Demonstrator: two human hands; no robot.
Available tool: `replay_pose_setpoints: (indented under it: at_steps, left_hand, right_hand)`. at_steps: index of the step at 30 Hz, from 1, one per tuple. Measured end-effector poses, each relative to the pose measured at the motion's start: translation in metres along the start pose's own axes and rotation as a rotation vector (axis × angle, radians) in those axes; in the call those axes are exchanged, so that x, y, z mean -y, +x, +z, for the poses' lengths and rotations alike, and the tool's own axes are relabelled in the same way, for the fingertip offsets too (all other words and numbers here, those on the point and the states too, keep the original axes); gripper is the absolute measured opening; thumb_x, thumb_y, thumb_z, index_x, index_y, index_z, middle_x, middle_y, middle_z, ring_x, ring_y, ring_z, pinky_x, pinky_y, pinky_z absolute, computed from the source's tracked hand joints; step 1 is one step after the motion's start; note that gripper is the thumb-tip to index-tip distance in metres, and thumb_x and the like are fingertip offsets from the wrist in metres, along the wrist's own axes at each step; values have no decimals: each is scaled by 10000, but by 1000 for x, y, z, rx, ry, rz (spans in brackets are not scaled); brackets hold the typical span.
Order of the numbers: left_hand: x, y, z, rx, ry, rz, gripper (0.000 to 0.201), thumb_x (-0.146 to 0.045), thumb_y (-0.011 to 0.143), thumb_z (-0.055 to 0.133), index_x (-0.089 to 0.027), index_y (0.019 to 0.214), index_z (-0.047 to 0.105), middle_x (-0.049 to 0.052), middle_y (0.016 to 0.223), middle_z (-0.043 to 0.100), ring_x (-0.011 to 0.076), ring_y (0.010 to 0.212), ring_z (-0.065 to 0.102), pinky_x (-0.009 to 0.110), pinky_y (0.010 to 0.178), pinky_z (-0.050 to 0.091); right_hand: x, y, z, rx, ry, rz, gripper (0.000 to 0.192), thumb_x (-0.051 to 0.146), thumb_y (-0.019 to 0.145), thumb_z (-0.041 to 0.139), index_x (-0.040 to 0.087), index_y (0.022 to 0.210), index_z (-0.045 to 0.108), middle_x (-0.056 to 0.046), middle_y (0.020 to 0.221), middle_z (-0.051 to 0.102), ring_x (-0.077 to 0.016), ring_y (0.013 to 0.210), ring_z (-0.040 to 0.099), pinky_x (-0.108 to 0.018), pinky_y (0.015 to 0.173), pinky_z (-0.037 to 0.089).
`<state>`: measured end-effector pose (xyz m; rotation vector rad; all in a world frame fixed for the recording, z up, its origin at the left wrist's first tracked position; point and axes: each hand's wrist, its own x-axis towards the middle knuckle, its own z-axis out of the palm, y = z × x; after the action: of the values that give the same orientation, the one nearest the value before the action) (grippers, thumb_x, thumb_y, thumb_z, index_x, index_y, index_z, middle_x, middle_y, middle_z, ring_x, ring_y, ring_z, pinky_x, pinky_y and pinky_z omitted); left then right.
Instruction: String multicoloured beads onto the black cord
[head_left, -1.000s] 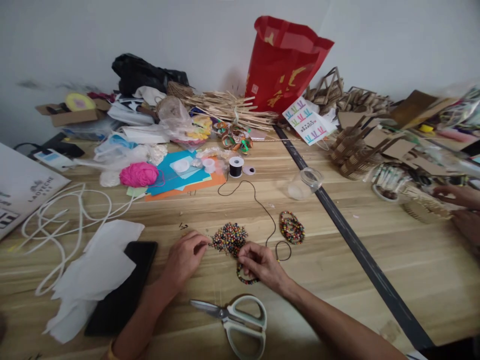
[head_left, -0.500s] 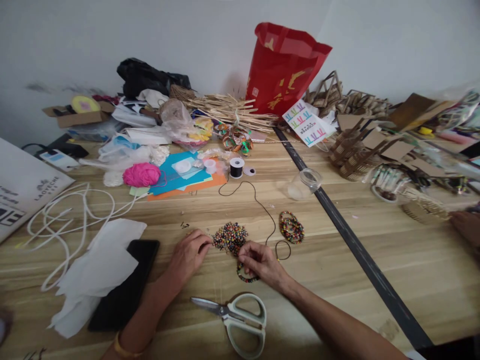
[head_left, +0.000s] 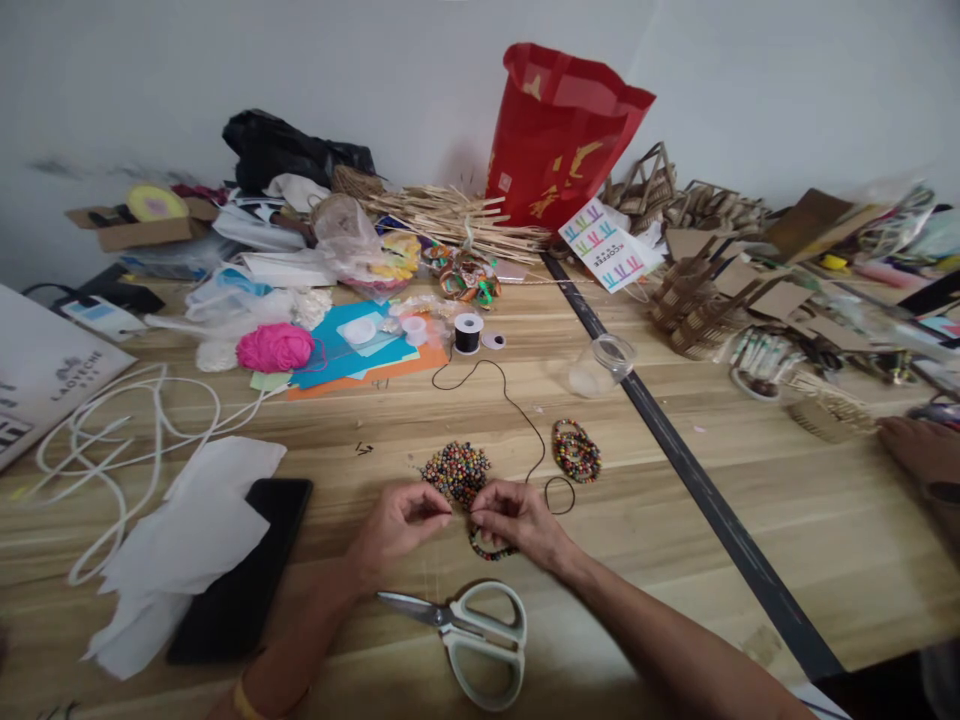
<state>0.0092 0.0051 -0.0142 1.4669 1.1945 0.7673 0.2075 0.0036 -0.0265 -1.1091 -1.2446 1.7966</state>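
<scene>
big wooden table [head_left: 862, 560] buried in craft stuff: red bag [head_left: 559, 140] at the back by the wall, white cord [head_left: 112, 440] looping off to the left, scissors [head_left: 469, 630] lying right in front of the person. smaller things next: pile of coloured beads [head_left: 456, 470] mid-table, a finished bead bracelet [head_left: 576, 450] just right of it, and a black thread [head_left: 517, 410] running back to its spool [head_left: 468, 333].

what changed: a second ago the left hand [head_left: 397, 525] was picking at the pile's edge, now it's pulled back with fingers pinched shut (too tiny to tell, probably a bead) and sits tip to tip with the right hand [head_left: 517, 520]. the right one is closed on the half-strung strand [head_left: 491, 548] curling under it. looks like another bead going on.
</scene>
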Motion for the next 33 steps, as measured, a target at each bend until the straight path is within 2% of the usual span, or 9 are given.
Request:
replay_pose_setpoints:
  at_steps: [3,8,14,18,33]
  left_hand:
    - [-2,-1,7,59,-21,-28,44,-195,674,637,-151,670,640,16,639,687,140,599,617,226,555,483]
    - [-1,-1,6,80,-93,-63,45,-179,664,655,-142,684,643,10,648,678,137,617,616,233,589,480]
    - [-1,-1,5,100,-110,-61,54,-181,662,662,-141,693,646,26,667,684,150,629,616,246,595,475]
    - [-2,-1,5,107,-103,-54,46,-175,668,653,-139,696,651,22,667,673,146,631,609,247,607,475]
    - [-1,0,5,133,-137,-84,76,-193,661,672,-128,698,658,19,681,656,145,659,587,252,652,462]
  right_hand:
    - [-2,0,0,18,-27,-29,384,481,648,745,139,698,578,39,527,546,-56,418,479,-168,423,395]
    - [-7,-1,0,49,-133,-93,350,471,722,686,137,708,581,31,545,525,-63,442,457,-181,446,374]
    - [-10,-2,-2,59,-311,-164,160,274,784,626,130,724,591,19,594,522,-78,535,449,-185,494,339]
    - [-9,-3,-2,82,-354,-181,90,201,784,595,132,727,589,20,602,521,-81,550,440,-189,508,330]
    - [-6,-3,0,76,-351,-174,130,239,765,626,130,706,584,22,586,509,-78,536,430,-176,491,329]
